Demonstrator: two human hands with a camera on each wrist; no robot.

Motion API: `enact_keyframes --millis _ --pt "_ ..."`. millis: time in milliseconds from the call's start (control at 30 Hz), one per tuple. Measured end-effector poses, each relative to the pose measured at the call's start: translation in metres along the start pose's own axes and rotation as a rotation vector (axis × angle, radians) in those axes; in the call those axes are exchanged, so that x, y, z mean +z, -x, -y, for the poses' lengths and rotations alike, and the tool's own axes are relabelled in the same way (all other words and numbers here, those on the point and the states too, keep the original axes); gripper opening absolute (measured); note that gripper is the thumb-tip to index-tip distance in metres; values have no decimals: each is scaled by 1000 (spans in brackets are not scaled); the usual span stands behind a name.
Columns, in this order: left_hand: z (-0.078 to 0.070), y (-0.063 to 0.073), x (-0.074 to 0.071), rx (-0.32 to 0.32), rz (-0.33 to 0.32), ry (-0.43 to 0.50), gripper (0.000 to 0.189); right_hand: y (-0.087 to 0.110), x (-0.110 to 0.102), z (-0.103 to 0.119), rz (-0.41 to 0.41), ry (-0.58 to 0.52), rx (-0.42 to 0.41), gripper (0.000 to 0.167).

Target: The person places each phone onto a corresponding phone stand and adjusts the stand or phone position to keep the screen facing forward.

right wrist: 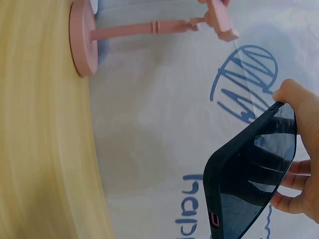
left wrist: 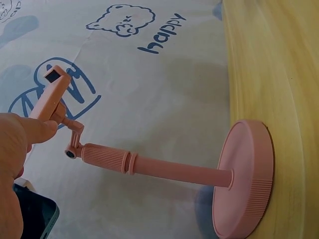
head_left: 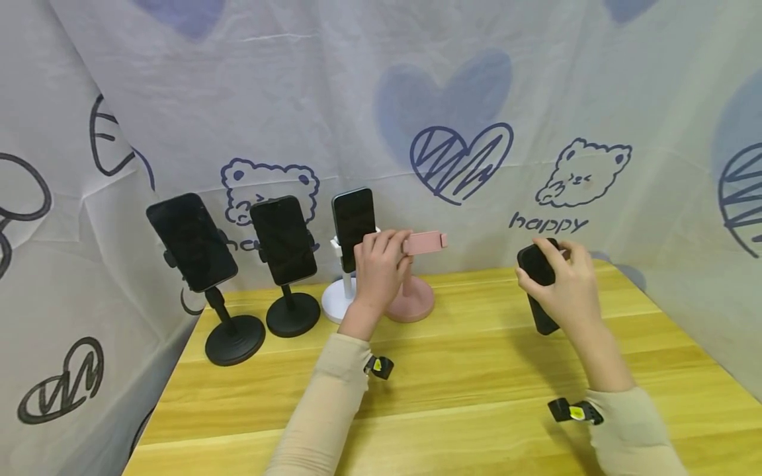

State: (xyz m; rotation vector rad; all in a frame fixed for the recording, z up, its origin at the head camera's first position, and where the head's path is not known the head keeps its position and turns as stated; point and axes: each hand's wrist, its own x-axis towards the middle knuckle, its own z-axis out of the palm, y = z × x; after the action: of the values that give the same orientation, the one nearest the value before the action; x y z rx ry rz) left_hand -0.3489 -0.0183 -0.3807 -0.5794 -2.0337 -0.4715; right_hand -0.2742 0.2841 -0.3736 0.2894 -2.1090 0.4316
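A pink phone stand (head_left: pixel 411 301) with a round base stands on the table. My left hand (head_left: pixel 381 264) grips one end of its clamp head (head_left: pixel 425 242), and in the left wrist view the thumb (left wrist: pixel 42 130) lies against the head. No phone sits in that clamp. To the right, my right hand (head_left: pixel 565 284) holds a black smartphone (head_left: pixel 543 316) above the table, thumb on one edge and fingers on the other. The right wrist view shows the phone's glossy screen (right wrist: pixel 259 169) and its charging port end, tilted in the grip.
Left of the pink stand, a white stand (head_left: pixel 336 301) holds a phone (head_left: pixel 354 225). Farther left, two black stands (head_left: pixel 293 314) (head_left: pixel 235 340) hold dark phones (head_left: pixel 284 241) (head_left: pixel 192 241). A patterned cloth (head_left: pixel 452 99) hangs behind the wooden table (head_left: pixel 464 383).
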Motion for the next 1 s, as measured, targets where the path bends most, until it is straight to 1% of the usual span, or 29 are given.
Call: enact_keyframes --millis 133,400,500,700,1000 --pt "-1 1 0 -17 6 1 35 -3 4 6 -14 -17 -20 57" --pt "-3 2 0 -36 31 4 36 -11 8 21 -10 -28 -22 58" --pt "-3 2 0 -41 38 4 36 -13 9 26 -22 -48 -27 58" --pt "-3 1 1 -39 23 10 36 -20 11 35 -43 -90 -39 59" --pt "-2 1 2 -26 -7 10 37 -25 15 51 -27 -144 2 58"
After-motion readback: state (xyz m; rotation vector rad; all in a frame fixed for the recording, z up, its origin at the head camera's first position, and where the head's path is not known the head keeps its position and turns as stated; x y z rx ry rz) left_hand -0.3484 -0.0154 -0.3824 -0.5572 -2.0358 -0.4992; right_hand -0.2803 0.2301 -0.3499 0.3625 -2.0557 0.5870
